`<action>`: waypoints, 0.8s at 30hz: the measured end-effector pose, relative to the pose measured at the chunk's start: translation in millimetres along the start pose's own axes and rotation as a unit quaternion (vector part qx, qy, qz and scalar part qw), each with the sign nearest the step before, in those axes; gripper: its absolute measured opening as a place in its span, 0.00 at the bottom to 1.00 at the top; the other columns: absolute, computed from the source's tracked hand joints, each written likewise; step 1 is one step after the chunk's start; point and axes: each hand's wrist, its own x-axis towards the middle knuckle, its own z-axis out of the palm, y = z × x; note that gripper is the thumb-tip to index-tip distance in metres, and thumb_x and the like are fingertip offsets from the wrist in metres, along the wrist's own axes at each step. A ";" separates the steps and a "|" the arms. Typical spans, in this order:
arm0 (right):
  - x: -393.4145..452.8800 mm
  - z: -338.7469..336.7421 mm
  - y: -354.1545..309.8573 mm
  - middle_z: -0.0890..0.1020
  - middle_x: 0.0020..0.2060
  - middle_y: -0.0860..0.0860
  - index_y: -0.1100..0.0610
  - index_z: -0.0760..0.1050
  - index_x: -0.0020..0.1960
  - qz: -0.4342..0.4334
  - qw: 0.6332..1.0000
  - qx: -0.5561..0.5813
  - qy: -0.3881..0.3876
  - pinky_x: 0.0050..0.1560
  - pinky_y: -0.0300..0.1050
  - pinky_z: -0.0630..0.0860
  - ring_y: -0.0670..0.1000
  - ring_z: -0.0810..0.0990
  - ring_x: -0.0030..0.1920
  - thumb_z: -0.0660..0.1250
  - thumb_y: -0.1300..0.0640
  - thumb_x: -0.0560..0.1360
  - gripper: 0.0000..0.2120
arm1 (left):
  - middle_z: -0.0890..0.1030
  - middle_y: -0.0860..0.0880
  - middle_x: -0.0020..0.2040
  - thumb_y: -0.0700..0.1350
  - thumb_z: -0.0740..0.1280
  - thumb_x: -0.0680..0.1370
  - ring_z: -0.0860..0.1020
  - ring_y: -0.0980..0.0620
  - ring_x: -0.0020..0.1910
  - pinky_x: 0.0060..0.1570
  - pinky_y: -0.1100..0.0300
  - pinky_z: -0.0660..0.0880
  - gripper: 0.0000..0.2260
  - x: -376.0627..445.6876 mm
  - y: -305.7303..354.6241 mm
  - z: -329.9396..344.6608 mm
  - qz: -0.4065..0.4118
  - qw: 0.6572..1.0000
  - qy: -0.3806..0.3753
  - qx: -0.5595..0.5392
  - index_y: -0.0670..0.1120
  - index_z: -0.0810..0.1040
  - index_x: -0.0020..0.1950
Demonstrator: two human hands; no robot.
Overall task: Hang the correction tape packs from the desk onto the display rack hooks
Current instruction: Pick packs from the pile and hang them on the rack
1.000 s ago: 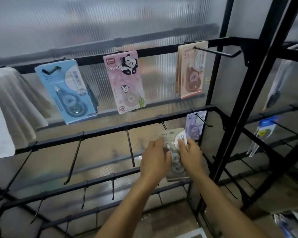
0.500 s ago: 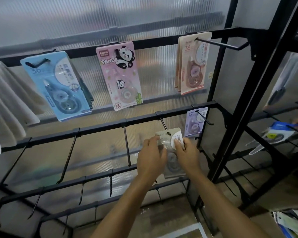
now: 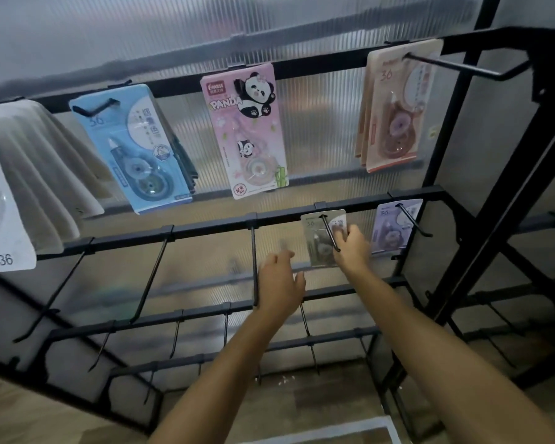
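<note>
Ribbed translucent panels back a black rack (image 3: pixel 350 207) whose top rail carries blue (image 3: pixel 135 149), panda (image 3: pixel 247 133) and peach (image 3: pixel 391 107) packs, with a purple pack (image 3: pixel 394 225) on the second rail. Beside it a grey pack (image 3: pixel 321 238) sits threaded on a hook (image 3: pixel 330 233), well up the wire toward the rail, its right edge pinched by the right hand (image 3: pixel 350 248). The left hand (image 3: pixel 281 283) hangs apart, lower left, fingers loosely curled and holding nothing. The pack appears to be on; the risk lies in the letting go. A pull outward as the fingers part could drag the card back down the wire, though the upturned tip should catch it. A sideways tug could tear the hang hole, or knock the neighbouring purple pack swinging.
</note>
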 end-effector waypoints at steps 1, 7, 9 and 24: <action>-3.9 2.8 1.8 0.74 0.51 0.56 0.60 0.69 0.58 0.006 1.000 -0.001 0.021 0.39 0.40 0.70 0.52 0.74 0.48 0.59 0.52 0.80 0.13 | 0.70 0.48 0.66 0.46 0.64 0.80 0.70 0.53 0.61 0.59 0.61 0.68 0.20 -0.5 -2.0 1.1 -0.006 1.000 0.002 -0.001 0.47 0.66 0.72; -59.7 24.4 20.2 0.69 0.60 0.57 0.60 0.65 0.67 0.002 0.998 0.033 0.062 0.55 0.50 0.75 0.54 0.72 0.58 0.62 0.53 0.78 0.21 | 0.73 0.49 0.61 0.45 0.64 0.79 0.74 0.55 0.56 0.49 0.67 0.65 0.17 -19.0 -23.1 8.1 0.015 1.000 0.004 0.006 0.46 0.69 0.68; -83.6 33.2 28.6 0.71 0.58 0.55 0.59 0.68 0.64 -0.027 0.999 0.026 0.019 0.54 0.48 0.75 0.53 0.73 0.57 0.61 0.55 0.79 0.16 | 0.75 0.48 0.60 0.47 0.63 0.80 0.75 0.55 0.52 0.46 0.66 0.67 0.16 -30.3 -35.7 9.1 0.017 1.000 0.004 0.011 0.47 0.69 0.67; -307.4 161.6 -50.6 0.79 0.51 0.50 0.58 0.78 0.57 -0.285 0.921 -0.030 -0.265 0.47 0.32 0.64 0.50 0.76 0.53 0.62 0.61 0.79 0.10 | 0.75 0.44 0.64 0.48 0.59 0.81 0.73 0.46 0.62 0.56 0.54 0.71 0.18 -210.9 -202.8 -111.6 -0.171 0.979 0.086 0.063 0.45 0.70 0.70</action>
